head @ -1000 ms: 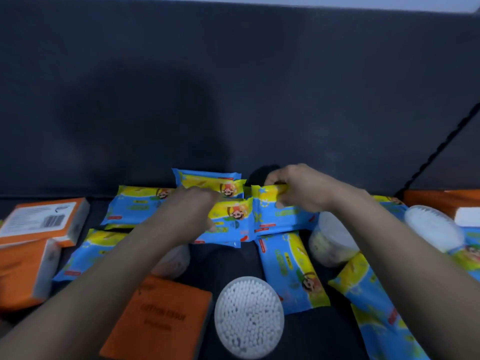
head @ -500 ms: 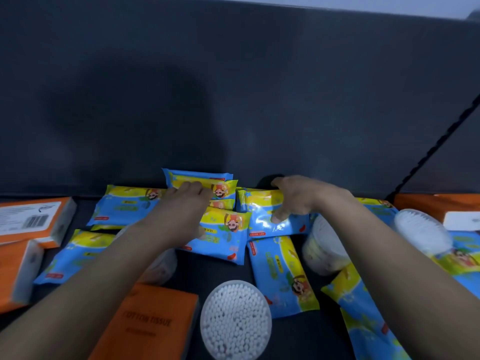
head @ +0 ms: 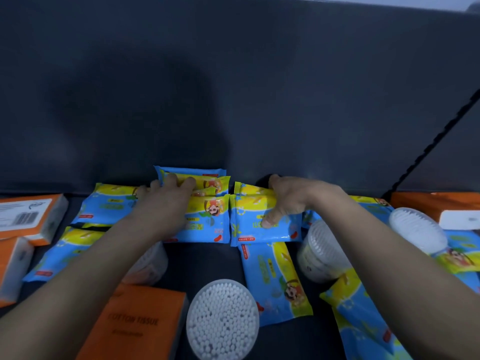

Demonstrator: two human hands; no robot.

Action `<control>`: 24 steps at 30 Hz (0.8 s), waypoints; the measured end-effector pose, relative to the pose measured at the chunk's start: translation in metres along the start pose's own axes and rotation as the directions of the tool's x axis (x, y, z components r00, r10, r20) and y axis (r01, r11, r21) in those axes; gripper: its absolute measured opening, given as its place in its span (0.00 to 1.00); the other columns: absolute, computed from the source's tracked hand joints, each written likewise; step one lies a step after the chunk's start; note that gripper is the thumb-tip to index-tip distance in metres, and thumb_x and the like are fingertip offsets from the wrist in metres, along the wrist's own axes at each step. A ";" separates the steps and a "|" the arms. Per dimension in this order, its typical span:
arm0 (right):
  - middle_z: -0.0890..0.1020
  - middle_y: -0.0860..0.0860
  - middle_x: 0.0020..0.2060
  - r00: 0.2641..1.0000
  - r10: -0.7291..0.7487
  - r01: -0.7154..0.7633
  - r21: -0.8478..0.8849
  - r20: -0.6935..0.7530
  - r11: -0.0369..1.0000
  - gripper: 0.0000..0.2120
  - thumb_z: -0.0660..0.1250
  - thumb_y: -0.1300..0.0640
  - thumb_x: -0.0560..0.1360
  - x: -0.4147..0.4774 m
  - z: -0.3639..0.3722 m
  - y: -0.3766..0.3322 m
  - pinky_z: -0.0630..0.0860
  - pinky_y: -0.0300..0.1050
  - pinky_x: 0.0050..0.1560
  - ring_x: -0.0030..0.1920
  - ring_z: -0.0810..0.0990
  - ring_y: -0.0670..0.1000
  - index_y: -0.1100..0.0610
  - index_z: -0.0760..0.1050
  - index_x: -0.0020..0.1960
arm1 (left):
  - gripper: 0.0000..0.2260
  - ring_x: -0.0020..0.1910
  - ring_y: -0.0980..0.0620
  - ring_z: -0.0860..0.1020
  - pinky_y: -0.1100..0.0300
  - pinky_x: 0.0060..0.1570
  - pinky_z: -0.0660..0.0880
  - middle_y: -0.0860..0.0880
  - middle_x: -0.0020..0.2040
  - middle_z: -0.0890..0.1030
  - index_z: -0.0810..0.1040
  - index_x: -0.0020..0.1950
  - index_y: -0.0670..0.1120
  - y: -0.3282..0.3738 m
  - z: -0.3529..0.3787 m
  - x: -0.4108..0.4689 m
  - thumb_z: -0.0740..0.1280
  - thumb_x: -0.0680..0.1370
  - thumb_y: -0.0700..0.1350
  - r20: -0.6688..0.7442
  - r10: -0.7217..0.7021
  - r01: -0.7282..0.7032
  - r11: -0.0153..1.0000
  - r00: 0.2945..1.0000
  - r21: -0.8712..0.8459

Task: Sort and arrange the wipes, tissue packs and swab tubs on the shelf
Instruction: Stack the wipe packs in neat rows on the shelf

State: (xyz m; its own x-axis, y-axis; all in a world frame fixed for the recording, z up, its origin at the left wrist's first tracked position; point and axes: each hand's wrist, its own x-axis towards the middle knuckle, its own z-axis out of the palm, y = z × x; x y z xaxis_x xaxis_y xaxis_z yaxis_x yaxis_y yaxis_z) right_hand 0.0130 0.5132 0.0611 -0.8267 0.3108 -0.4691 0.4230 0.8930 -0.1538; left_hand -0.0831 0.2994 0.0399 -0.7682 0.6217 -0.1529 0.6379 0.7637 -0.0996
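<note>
Head view: right hand (head: 293, 198) grips blue-and-yellow foil wipe pack (head: 249, 231), long axis left-right, touching matching wipe-pack stack (head: 205, 220) just left, under flat-fingered left hand (head: 163, 206).

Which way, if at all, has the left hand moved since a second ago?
Yes: the left hand has moved away from the front swab tub, toward the back wall, its fingers now on the rear wipes stack.

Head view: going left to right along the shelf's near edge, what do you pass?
Orange cotton tissue pack → round clear tub of white cotton swabs → blue-and-yellow wipes pack lying lengthwise → second blue-and-yellow wipes pack, partly under the right forearm.
</note>
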 end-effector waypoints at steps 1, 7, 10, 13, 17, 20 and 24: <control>0.72 0.48 0.62 1.000 -0.009 0.009 0.006 0.012 1.000 0.43 0.77 0.40 0.61 0.002 0.000 0.001 0.70 0.45 0.54 0.63 0.71 0.54 0.56 0.64 0.68 | 0.29 0.63 0.41 0.67 0.41 0.65 0.61 0.45 0.64 0.66 0.58 0.67 0.52 0.000 0.000 0.001 0.70 0.72 0.51 0.012 -0.005 0.005 1.000 1.000 0.008; 0.72 0.47 0.63 0.999 -0.034 0.033 0.019 0.041 0.999 0.44 0.78 0.41 0.59 0.003 0.001 0.001 0.70 0.48 0.59 0.63 0.71 0.53 0.53 0.64 0.68 | 0.31 0.64 0.42 0.65 0.40 0.61 0.67 0.47 0.64 0.67 0.58 0.68 0.50 -0.001 -0.004 0.002 0.71 0.71 0.49 0.052 0.017 -0.012 0.996 0.999 -0.088; 0.71 0.48 0.65 0.998 -0.052 0.052 0.004 0.041 0.999 0.47 0.78 0.41 0.59 0.003 0.000 0.000 0.70 0.47 0.59 0.64 0.70 0.53 0.53 0.61 0.71 | 0.31 0.65 0.44 0.65 0.42 0.61 0.67 0.47 0.65 0.66 0.60 0.68 0.47 -0.001 -0.005 0.000 0.72 0.71 0.50 0.041 0.012 -0.010 0.998 0.999 -0.057; 0.75 0.48 0.60 0.998 -0.032 0.032 -0.012 0.061 0.999 0.44 0.79 0.39 0.57 0.003 0.000 -0.001 0.73 0.51 0.60 0.59 0.74 0.53 0.54 0.68 0.66 | 0.31 0.65 0.44 0.65 0.43 0.60 0.67 0.47 0.65 0.67 0.61 0.67 0.46 -0.002 -0.005 -0.002 0.72 0.71 0.52 0.015 0.015 -0.015 0.999 1.000 -0.034; 0.80 0.51 0.52 0.998 -0.060 0.061 -0.054 0.012 0.997 0.35 0.79 0.39 0.56 0.000 0.000 -0.002 0.77 0.49 0.53 0.50 0.78 0.53 0.58 0.75 0.54 | 0.29 0.64 0.45 0.66 0.44 0.58 0.66 0.48 0.65 0.67 0.62 0.66 0.46 -0.002 -0.002 -0.001 0.72 0.70 0.50 -0.046 0.007 -0.009 0.999 0.999 -0.039; 0.72 0.53 0.56 0.988 -0.109 0.095 -0.130 -0.112 0.987 0.38 0.79 0.43 0.59 -0.004 -0.003 -0.004 0.72 0.45 0.51 0.56 0.73 0.55 0.58 0.69 0.62 | 0.27 0.62 0.46 0.67 0.45 0.57 0.67 0.48 0.63 0.68 0.62 0.65 0.46 -0.004 0.000 0.001 0.70 0.71 0.48 -0.106 -0.015 0.010 0.999 0.994 -0.048; 0.67 0.54 0.60 0.928 -0.127 0.054 -0.212 -0.349 0.976 0.37 0.77 0.46 0.63 -0.005 0.002 -0.009 0.71 0.50 0.54 0.62 0.67 0.57 0.56 0.64 0.65 | 0.26 0.61 0.45 0.67 0.47 0.55 0.68 0.47 0.62 0.69 0.62 0.65 0.46 -0.003 0.003 0.001 0.69 0.72 0.48 -0.187 -0.019 0.015 1.000 0.982 -0.022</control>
State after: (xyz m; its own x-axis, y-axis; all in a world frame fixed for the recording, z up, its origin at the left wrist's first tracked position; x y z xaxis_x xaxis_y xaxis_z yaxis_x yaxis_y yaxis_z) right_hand 0.0146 0.5031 0.0633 -0.9509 0.2885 -0.1120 0.2894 0.9572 0.0091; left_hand -0.0856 0.2974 0.0369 -0.7771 0.6284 0.0355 0.6246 0.7768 -0.0802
